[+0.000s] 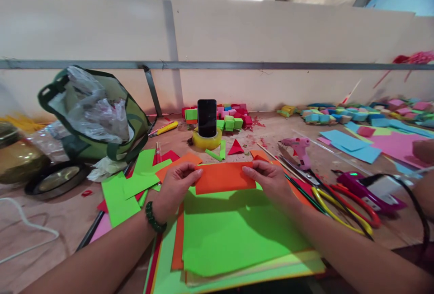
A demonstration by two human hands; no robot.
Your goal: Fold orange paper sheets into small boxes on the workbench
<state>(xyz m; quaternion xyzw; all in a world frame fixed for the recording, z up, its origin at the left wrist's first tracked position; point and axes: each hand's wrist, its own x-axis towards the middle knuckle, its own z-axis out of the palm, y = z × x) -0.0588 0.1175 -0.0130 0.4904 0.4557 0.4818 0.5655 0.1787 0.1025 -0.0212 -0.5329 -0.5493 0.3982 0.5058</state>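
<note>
An orange strip of paper (pixel 225 178) is stretched between both hands, over the far edge of a stack of coloured sheets. My left hand (pixel 178 185), with a dark green bead bracelet on its wrist, pinches the strip's left end between thumb and fingers. At the other end, my right hand (pixel 267 177) pinches the upper right corner. Beneath lies a bright green sheet (pixel 242 235) on top of the stack, partly shaded by the hands. Cut green paper pieces (pixel 118 197) lie left of my left hand.
Scissors (pixel 342 208), a pink glue gun (pixel 300 149) and a purple power strip (pixel 376 194) lie to the right. A phone (pixel 207 118) stands on a tape roll (pixel 207 140). A yellow cutter (pixel 163 128) and a bag (pixel 98 113) are at left. Another person's arm shows at the right edge.
</note>
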